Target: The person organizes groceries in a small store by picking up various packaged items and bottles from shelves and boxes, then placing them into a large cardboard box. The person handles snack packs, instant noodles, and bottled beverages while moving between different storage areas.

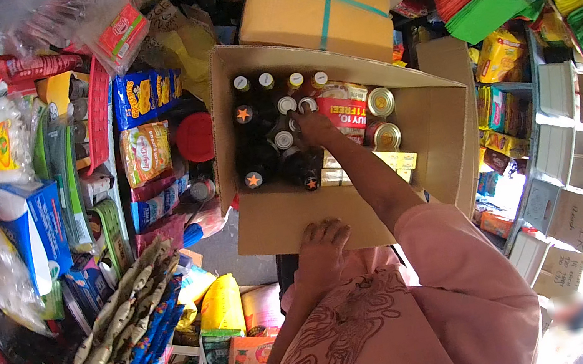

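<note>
An open cardboard box (432, 116) stands before me. My right hand (315, 126) reaches down into it, its fingers among white-capped bottles (284, 139) in the middle. Whether the fingers grip one is hidden. Dark bottles with orange stars on their caps (243, 114) stand along the box's left side and front. Beside my right hand lies a red-and-white promotional pack (344, 113), with metal cans (380, 102) to its right. Small yellow-and-white cartons (395, 159) sit at the near right. My left hand (324, 236) rests on the box's front flap (276, 225), fingers slightly apart, holding nothing.
Behind the box sits a brown parcel (289, 4) with green tape. Shelves of packaged goods crowd the left, including a blue snack pack (148, 96) and a red lid (196, 138). Hanging sachet strips (120, 341) fill the lower left. White bins (555, 153) line the right.
</note>
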Action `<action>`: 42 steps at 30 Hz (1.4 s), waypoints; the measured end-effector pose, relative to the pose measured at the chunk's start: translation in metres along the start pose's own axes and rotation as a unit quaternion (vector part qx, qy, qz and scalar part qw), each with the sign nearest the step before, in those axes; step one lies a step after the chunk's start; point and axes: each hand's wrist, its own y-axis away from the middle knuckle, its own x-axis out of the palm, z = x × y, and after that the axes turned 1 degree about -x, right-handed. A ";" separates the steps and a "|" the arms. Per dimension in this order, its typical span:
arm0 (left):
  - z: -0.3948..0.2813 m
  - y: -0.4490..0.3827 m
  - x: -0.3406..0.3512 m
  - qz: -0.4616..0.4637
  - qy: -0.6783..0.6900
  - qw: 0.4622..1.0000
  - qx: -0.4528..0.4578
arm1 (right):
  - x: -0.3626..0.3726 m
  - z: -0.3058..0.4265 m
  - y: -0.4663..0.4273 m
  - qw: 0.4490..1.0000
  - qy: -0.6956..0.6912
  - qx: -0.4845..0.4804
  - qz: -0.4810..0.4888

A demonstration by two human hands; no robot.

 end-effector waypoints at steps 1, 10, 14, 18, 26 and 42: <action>0.000 0.001 -0.002 0.000 0.014 1.000 -0.005 | 0.004 0.003 -0.006 1.000 0.005 0.007 -0.002; 0.011 0.004 0.010 0.002 -0.062 0.998 0.033 | 0.012 -0.014 0.006 0.998 0.004 -0.052 -0.046; 0.013 0.004 0.015 -0.002 -0.046 0.999 0.018 | 0.012 -0.017 0.002 0.994 0.025 -0.100 0.019; 0.011 0.006 0.015 -0.016 -0.028 0.999 0.006 | 0.001 -0.008 0.002 0.994 0.031 -0.107 0.025; 0.010 0.005 0.013 -0.001 -0.033 0.999 -0.004 | 0.025 -0.029 -0.001 0.988 0.038 -0.140 0.058; 0.016 0.006 0.017 0.008 -0.065 0.998 0.001 | 0.006 -0.011 -0.027 0.995 0.061 -0.027 -0.078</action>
